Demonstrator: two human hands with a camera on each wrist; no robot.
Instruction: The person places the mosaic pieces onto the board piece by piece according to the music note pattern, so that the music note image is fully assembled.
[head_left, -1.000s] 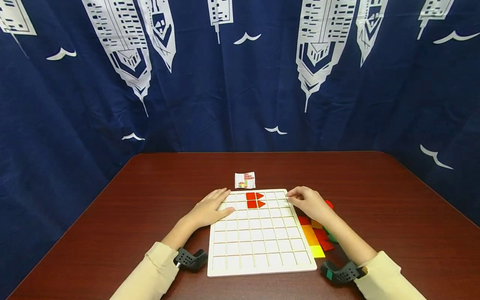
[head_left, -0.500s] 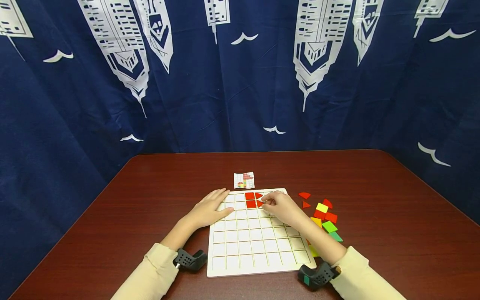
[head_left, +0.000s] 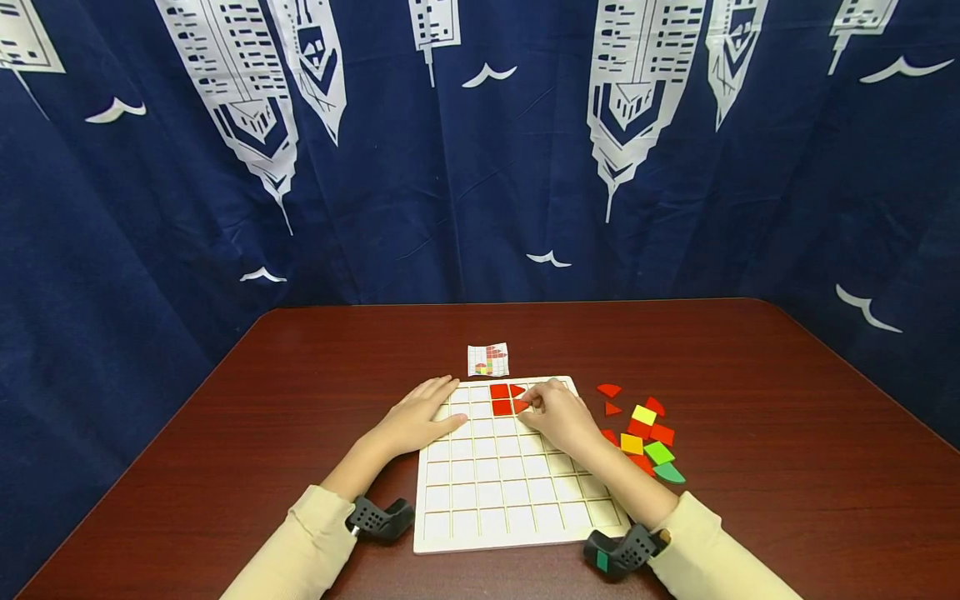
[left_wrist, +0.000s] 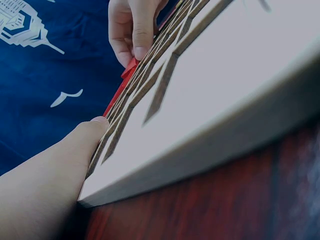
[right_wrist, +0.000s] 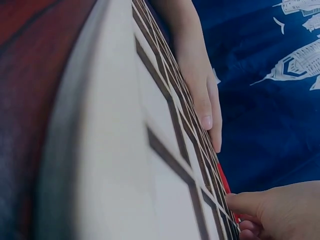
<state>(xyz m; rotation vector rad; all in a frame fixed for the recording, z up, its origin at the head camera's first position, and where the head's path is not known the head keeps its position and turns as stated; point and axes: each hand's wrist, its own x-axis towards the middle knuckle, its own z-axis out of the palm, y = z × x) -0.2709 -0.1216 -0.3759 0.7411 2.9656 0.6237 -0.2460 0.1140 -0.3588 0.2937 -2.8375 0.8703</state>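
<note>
Blue curtain [head_left: 360, 208], printed in white: hung well beyond both sets of fingers.

Table [head_left: 337, 358], red-brown: lay beneath both hands.

White grid board [head_left: 480, 496]: lay flat, reaching from the left fingers to beneath the right, most of its bare cells nearer the wearer than either.

Right forearm [head_left: 630, 482]: slanted behind the right fingers over the board's right edge, hiding cells there.

Left hand [head_left: 426, 414]: fingers extended, grasping nothing; rested over the board's upper left edge, thumb on the grid, presumably to steady it.

Right hand [head_left: 558, 417]: fingers curled, thumb and forefinger apparently pinching the lower red triangle, probably to seat it; the hand masked the cells beneath.

Picture card [head_left: 487, 360]: beyond the board's far edge, right of the left fingertips, perhaps for easy viewing; its print too small to read fully.

Red squares [head_left: 502, 407], two: between the left thumb and right fingertips, one beyond the other.

Loose pieces, well right of the right fingers, among them a yellow square [head_left: 643, 415], an orange square [head_left: 632, 443] and a dark green piece [head_left: 668, 473].

Upper red triangle [head_left: 517, 390]: just beyond the right fingertips.

Lower red triangle [head_left: 519, 406]: at the right fingertips, beside the nearer square.
</note>
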